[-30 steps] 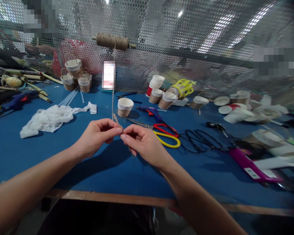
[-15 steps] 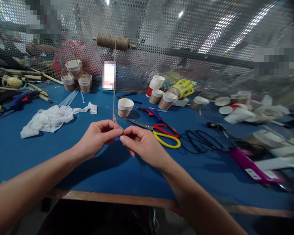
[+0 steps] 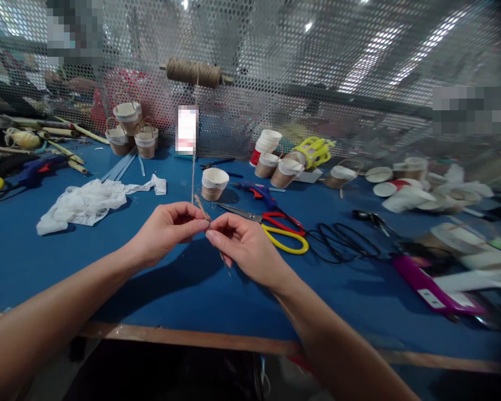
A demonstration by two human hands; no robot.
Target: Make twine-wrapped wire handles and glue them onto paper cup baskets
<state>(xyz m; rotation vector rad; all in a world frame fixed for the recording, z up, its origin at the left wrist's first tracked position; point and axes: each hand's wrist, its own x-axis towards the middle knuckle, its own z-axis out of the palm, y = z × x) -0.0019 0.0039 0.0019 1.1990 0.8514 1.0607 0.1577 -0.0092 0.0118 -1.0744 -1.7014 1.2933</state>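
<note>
Fingertips of both hands meet over the middle of the blue table. My left hand pinches a piece of brown twine, its short end poking up above the fingers. My right hand is closed on the same twine, and a thin tail hangs below it. A long strand runs up from the fingers to a twine spool on a rod at the mesh wall. Just behind the hands stands a small wrapped cup. Scissors with red and yellow handles lie right of my right hand.
White lace fabric lies crumpled at left, with handled little baskets behind it. A blue glue gun, coiled black cable and purple power strip lie to the right. Several cups and paper pieces crowd the far right.
The twine's short end now stands apart from the long strand above my left fingers. More of the tail shows below my right hand; both hands have barely moved.
</note>
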